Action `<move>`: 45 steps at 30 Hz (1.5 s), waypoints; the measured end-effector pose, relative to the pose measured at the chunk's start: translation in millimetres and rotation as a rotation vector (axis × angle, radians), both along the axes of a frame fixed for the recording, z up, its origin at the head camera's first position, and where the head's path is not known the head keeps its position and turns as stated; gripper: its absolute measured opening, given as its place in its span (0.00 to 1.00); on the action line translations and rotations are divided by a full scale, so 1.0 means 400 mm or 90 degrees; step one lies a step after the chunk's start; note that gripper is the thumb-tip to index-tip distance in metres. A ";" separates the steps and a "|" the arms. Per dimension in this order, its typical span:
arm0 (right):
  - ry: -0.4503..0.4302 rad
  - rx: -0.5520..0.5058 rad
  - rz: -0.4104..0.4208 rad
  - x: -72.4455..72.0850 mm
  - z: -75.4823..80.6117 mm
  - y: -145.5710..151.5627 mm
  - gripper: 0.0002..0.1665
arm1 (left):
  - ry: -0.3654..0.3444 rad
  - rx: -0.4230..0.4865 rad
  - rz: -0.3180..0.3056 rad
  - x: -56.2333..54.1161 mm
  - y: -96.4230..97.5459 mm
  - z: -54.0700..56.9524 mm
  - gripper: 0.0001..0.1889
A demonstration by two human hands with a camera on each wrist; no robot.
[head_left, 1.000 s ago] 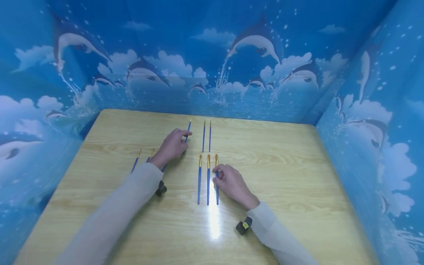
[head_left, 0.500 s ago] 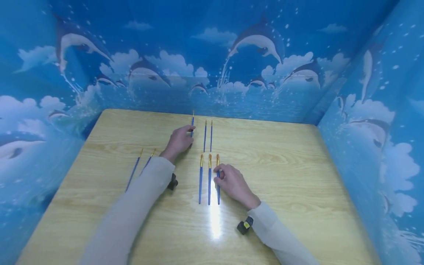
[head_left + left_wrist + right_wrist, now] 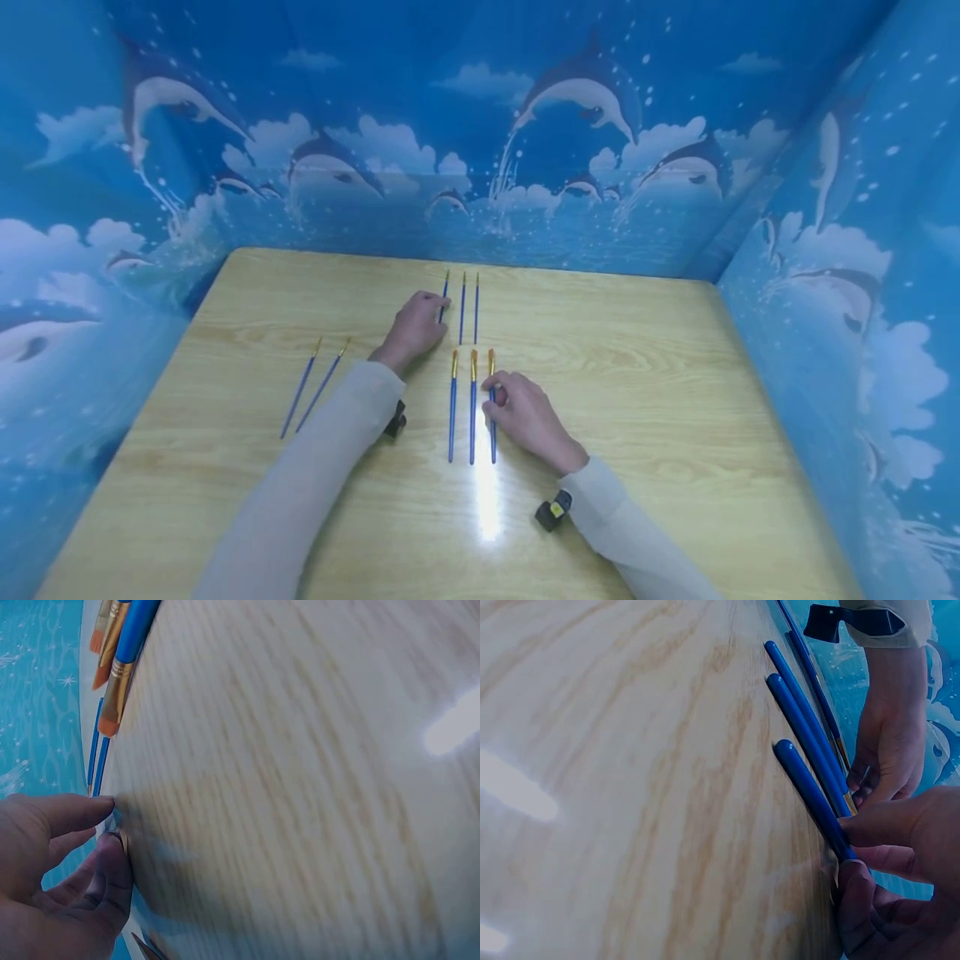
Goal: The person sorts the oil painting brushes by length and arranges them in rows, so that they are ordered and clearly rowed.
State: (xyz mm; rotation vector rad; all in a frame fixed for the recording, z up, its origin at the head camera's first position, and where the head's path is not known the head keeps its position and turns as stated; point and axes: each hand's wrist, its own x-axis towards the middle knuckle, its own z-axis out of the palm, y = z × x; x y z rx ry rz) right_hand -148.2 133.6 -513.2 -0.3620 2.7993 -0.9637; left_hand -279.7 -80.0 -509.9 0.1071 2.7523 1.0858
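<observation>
Near the far edge of the table, my left hand (image 3: pixel 414 332) pinches a thin blue paintbrush (image 3: pixel 446 286), its tip pointing away. Right of it lie two more thin paintbrushes, one (image 3: pixel 462 310) and another (image 3: pixel 476 310), roughly parallel. Closer in is a row of three wider paintbrushes with orange bristles: the left one (image 3: pixel 452 417), the middle one (image 3: pixel 472 417) and the right one (image 3: pixel 492 442). My right hand (image 3: pixel 525 417) holds that right one by its upper handle between thumb and fingers, as the right wrist view shows. Its handle (image 3: pixel 810 787) lies low along the wood.
Two slim paintbrushes, one (image 3: pixel 300 392) and a second (image 3: pixel 322 387), lie slanted on the left of the wooden table (image 3: pixel 630 350), beside my left sleeve (image 3: pixel 315 475). A dolphin-print curtain (image 3: pixel 480 108) surrounds the table's back and sides.
My left hand has moved right with the thin paintbrush, bringing it beside the two other thin ones and lower toward the table. My right hand has stayed in place.
</observation>
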 end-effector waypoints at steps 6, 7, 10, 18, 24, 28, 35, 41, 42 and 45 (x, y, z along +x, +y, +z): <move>0.003 0.002 -0.003 -0.001 -0.003 0.002 0.17 | 0.009 -0.028 -0.027 0.002 0.009 -0.003 0.27; 0.004 0.002 -0.002 -0.001 -0.003 0.002 0.17 | 0.011 -0.031 -0.029 0.002 0.011 -0.003 0.27; 0.007 0.000 -0.001 -0.001 -0.004 0.003 0.17 | 0.011 -0.045 -0.029 0.004 0.016 -0.004 0.26; -0.004 -0.001 -0.001 0.000 -0.002 0.002 0.17 | 0.013 -0.060 -0.038 0.004 0.015 -0.004 0.26; 0.005 0.001 0.000 -0.003 -0.005 0.002 0.17 | 0.001 -0.071 -0.029 0.002 0.025 0.002 0.27; 0.006 0.001 0.002 -0.004 -0.007 0.002 0.17 | -0.007 -0.081 -0.017 0.003 0.033 0.007 0.27; 0.004 0.003 0.001 -0.005 -0.008 0.001 0.17 | 0.007 -0.082 -0.021 0.002 0.032 0.002 0.28; 0.003 0.001 -0.001 -0.007 -0.008 0.002 0.17 | 0.008 -0.068 -0.013 -0.003 0.032 0.000 0.28; 0.004 0.001 -0.001 -0.007 -0.008 0.002 0.17 | 0.009 -0.068 -0.013 -0.004 0.032 0.000 0.28; 0.001 0.000 -0.002 -0.007 -0.006 0.001 0.17 | 0.012 -0.064 -0.020 -0.003 0.026 0.002 0.27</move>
